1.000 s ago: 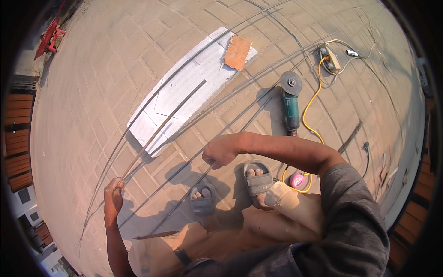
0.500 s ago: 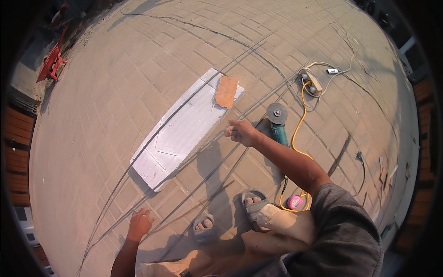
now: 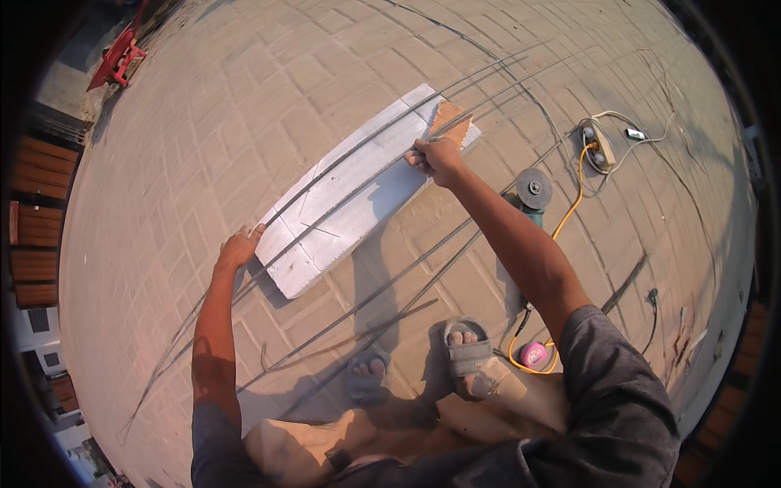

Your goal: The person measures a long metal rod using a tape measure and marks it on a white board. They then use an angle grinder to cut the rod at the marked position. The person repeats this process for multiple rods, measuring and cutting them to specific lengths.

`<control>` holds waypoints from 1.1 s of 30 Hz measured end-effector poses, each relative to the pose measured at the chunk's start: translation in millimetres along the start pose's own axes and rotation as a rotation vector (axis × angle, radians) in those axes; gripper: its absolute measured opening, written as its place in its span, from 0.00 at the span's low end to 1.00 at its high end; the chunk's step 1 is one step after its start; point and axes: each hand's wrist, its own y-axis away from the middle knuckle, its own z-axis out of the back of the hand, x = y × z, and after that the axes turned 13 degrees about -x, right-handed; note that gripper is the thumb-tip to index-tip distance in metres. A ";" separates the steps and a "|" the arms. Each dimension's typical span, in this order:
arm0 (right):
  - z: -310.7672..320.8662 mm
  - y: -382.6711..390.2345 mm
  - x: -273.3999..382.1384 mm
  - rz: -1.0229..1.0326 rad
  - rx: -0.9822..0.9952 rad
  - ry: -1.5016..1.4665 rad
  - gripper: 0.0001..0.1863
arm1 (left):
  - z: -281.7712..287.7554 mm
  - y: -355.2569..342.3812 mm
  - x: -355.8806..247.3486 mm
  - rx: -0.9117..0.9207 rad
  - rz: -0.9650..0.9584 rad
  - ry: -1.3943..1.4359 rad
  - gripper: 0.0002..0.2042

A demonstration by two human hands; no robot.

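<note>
A long white block [image 3: 325, 252] lies slantwise on the paving, with a small brown board piece [image 3: 458, 130] on its far end. Two thin metal rods run lengthwise over it. My right hand [image 3: 438, 159] is closed around the nearer rod [image 3: 358, 189], close to the brown piece. Beside the block's near left corner is my left hand [image 3: 241, 247], its fingers stretched toward the farther rod [image 3: 325, 172] and seeming to touch it. An angle grinder [image 3: 534, 193] with a grey disc sits right of my right forearm, its body partly hidden.
More rods [image 3: 358, 302] lie slantwise between the block and my sandalled feet [image 3: 468, 346]. To the right are an extension socket [image 3: 600, 153] with a yellow cord [image 3: 572, 207], a pink round object [image 3: 534, 355] and a dark plug [image 3: 653, 298]. A red object [image 3: 122, 57] stands far left.
My right hand has closed on a rod and shifted it from the block's right edge onto its top. My left hand has moved forward to the block's near corner. The view has shifted.
</note>
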 end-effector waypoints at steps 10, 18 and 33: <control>-51.3 -40.0 30.7 -0.072 -0.171 0.063 0.08 | 16.1 30.4 -7.7 0.064 -0.046 0.191 0.42; -78.5 -67.8 7.7 0.096 -0.115 0.355 0.03 | -19.6 21.4 65.6 -0.140 -0.220 -0.020 0.30; -53.2 -58.4 13.5 0.051 -0.309 0.305 0.11 | -35.8 36.9 60.8 -0.192 -0.251 -0.042 0.27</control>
